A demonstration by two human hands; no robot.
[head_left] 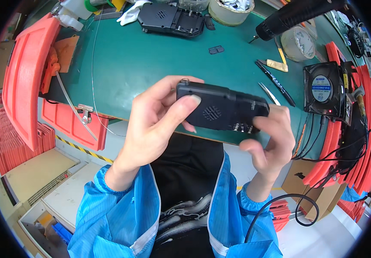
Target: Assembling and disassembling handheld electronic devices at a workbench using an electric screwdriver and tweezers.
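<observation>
Just now the left hand (151, 124) is clamped on the left end of a black case (213, 112), thumb across the front and fingers behind. The case lies to that hand's right, between both hands; its long axis runs sideways, right end dipping slightly. Nearer that right end, with its bare metal springs (242, 128), is the right hand (275, 139), thumb and fingers apart; blur hides whether its fingertips touch the case. Counting outward from the right hand: one pair of tweezers (269, 93) and one black pen (276, 84) beyond it, one fan (321, 88) to its right, then one yellow-handled knife (277, 65) farther ahead. Well beyond the left hand lie one small black piece (216, 50) and, farther, a second black case (172, 19). One power screwdriver (275, 28) hangs ahead of the right hand, with one roll of tape (298, 43) just beside it.
</observation>
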